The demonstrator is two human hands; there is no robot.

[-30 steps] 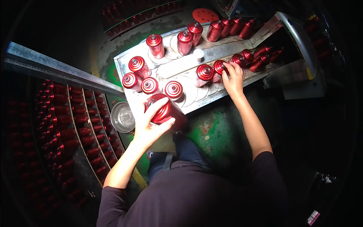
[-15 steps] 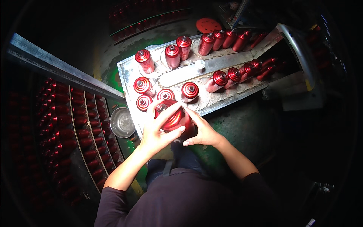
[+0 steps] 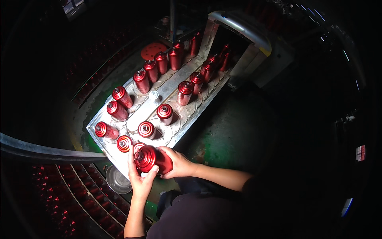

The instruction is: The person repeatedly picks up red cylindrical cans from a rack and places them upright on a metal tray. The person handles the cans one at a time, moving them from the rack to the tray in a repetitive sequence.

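Note:
A shiny red metal bottle [image 3: 150,157] with a stepped, narrowing top is tilted in front of me, its neck pointing left and its base to the right. My left hand [image 3: 140,181] grips it near the shoulder, thumb on the near side and fingers along the far side. Around the base end curls my right hand [image 3: 179,164], its fingertips partly hidden behind the bottle. Just beyond my left fingers, another red bottle [image 3: 124,143] stands on the metal-edged conveyor table [image 3: 159,137]. One more, beside it, is mostly covered by the held bottle.
Rows of red bottles [image 3: 142,82] line both sides of the table up to a dark tunnel opening [image 3: 234,38]. A small white piece [image 3: 154,96] stands on the middle strip. A metal bowl [image 3: 118,180] sits below the near corner, beside racks of bottles [image 3: 85,199]. A red stool [image 3: 153,51] stands beyond.
The view has swung to the right, so the table appears lower and turned. The held bottle has tipped over toward the left, and my right hand has closed around its base end.

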